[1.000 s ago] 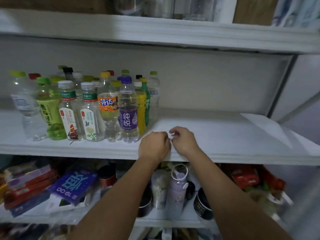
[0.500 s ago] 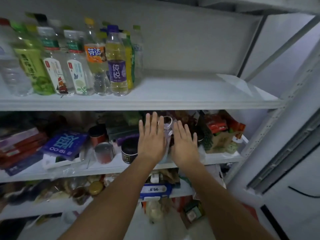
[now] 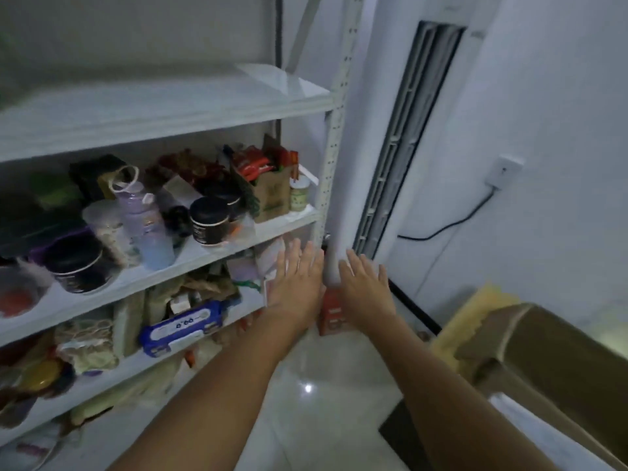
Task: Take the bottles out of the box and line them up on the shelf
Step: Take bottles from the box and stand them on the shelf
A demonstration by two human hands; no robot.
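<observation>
The white shelf board (image 3: 190, 107) that held the drink bottles shows only its bare right part at the top left; the bottles are out of view. A brown cardboard box (image 3: 557, 348) stands at the lower right, its flaps open and its inside hidden. My left hand (image 3: 299, 283) and my right hand (image 3: 365, 288) are stretched out side by side in the air, fingers straight, holding nothing, in front of the shelf unit's right post and well left of the box.
Lower shelves are crowded with jars, a lilac flask (image 3: 142, 219), packets and a small carton of snacks (image 3: 272, 195). The rack's perforated post (image 3: 334, 130) stands beside a tall white air conditioner (image 3: 401, 137). A cable runs to a wall socket (image 3: 503, 171). Glossy tiled floor (image 3: 323, 402) lies below.
The view has swung right and down, away from the bottles, and the cardboard box has come into sight. Both hands left the shelf edge, opened flat and moved right, staying empty.
</observation>
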